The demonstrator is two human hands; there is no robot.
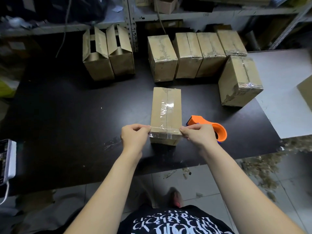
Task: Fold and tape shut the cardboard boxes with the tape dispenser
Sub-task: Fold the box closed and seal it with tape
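Box (166, 114): stood closed on the black table (67, 115), directly between the two sets of fingers, its long side running away from them. A centre seam carried a short clear patch beyond the fingertips.

Tape (164, 131): a clear strip lay across the box top at the near edge, stretched from one hand to the other and lapping down the near face.

Left hand (134, 137): fingers curled, thumb and forefinger pinched on the strip's left end, touching the box's left corner.

Right hand (196, 136): fingers curled likewise, pinched on the strip's right end at the right corner.

Dispenser (211, 127): orange, lying on the table just behind the right fingers, partly hidden by that hand; nothing held it.

Open boxes (108, 53): two, flaps up, side by side, well beyond the left fingers.

Taped boxes (162, 56): a row of four, far beyond the fingers, against the shelf (131, 22); a fifth (239, 81) stood nearer, beyond and right of the right fingers, at the edge of a white top (283, 92).

Device (6, 162): pale-cased with a cable, far left of the left fingers, cut by the frame edge.

Scraps (263, 166): brownish litter on the floor, right of and nearer than the right fingers.

Nothing lay between the fingers and the box.
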